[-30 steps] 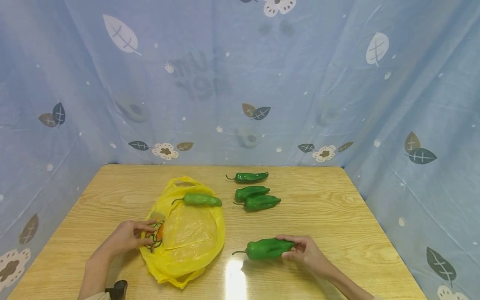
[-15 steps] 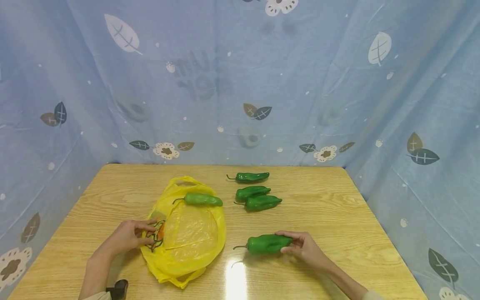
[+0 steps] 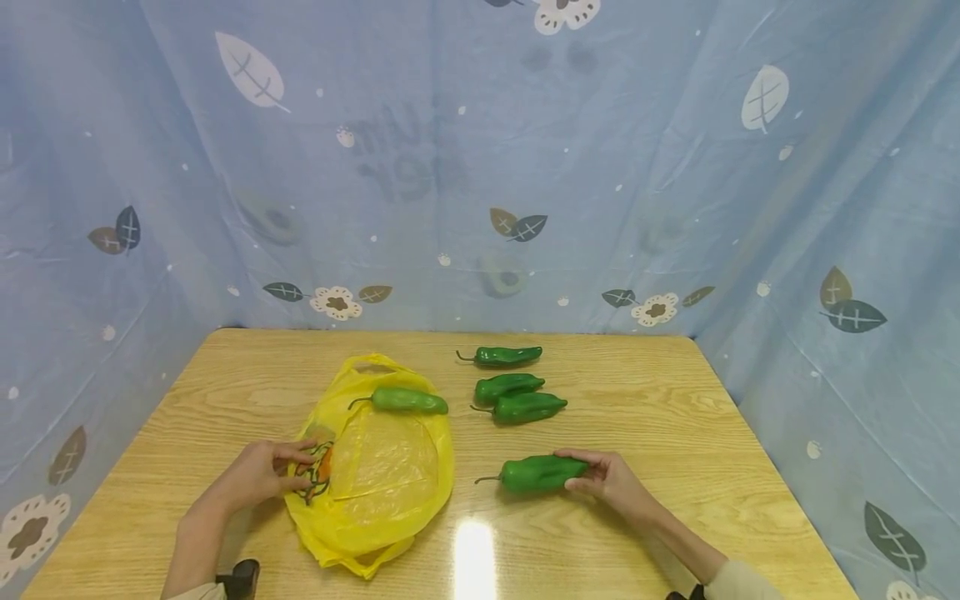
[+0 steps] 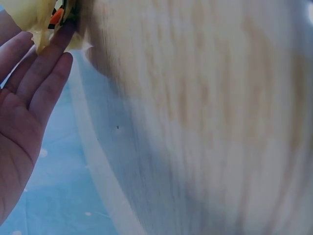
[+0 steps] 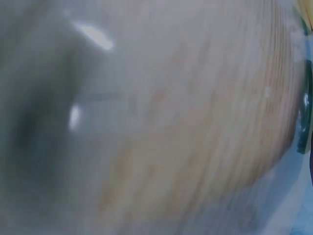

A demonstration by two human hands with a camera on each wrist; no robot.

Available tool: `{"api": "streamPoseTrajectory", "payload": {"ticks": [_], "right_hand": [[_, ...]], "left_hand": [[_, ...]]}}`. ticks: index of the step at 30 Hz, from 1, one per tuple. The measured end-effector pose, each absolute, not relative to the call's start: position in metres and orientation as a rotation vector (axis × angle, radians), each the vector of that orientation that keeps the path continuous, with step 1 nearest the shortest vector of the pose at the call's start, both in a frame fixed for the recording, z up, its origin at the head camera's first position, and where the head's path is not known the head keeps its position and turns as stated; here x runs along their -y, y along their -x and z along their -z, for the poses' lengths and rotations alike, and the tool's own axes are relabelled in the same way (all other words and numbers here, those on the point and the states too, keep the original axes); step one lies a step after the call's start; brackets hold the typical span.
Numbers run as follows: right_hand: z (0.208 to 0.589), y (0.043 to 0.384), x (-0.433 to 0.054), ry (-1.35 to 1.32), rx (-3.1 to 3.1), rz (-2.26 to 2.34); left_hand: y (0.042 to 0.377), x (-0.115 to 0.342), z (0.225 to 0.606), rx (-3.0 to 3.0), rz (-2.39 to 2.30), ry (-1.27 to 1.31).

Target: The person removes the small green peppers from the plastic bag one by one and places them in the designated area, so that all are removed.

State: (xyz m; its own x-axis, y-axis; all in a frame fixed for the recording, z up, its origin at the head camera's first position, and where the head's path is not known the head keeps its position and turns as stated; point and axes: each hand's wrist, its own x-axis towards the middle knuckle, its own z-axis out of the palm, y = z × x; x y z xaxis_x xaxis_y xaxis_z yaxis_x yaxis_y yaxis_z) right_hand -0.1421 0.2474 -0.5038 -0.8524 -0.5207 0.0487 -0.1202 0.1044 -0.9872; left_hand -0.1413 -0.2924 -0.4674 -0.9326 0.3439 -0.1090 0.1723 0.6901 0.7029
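Observation:
In the head view my right hand grips a large green pepper by its blunt end, its thin stem pointing left. On the left side, my left hand pinches the left edge of a yellow plastic bag, which lies spread on the table. Orange and dark markings show by those fingers. The left wrist view has the left hand with its fingertips at the yellow bag. A lighter green pepper lies on the bag's far part.
Behind the held pepper, two green peppers lie close together, the nearer one overlapping the farther one. Another slim pepper lies near the back edge of the wooden table. A blue patterned curtain surrounds the table.
My right hand has moved the held pepper away from the front edge, toward the back of the table. The left hand stays at the bag's edge.

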Motion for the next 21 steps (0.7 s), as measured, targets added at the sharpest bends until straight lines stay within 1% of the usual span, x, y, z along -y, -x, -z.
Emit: {"api": "streamPoseTrajectory", "payload": {"ticks": [21], "right_hand": [[0.502,0.182,-0.252,0.569,-2.183,1.66]], "left_hand": [[0.142,0.291,0.466,-2.664,-1.079,-0.415]]}}
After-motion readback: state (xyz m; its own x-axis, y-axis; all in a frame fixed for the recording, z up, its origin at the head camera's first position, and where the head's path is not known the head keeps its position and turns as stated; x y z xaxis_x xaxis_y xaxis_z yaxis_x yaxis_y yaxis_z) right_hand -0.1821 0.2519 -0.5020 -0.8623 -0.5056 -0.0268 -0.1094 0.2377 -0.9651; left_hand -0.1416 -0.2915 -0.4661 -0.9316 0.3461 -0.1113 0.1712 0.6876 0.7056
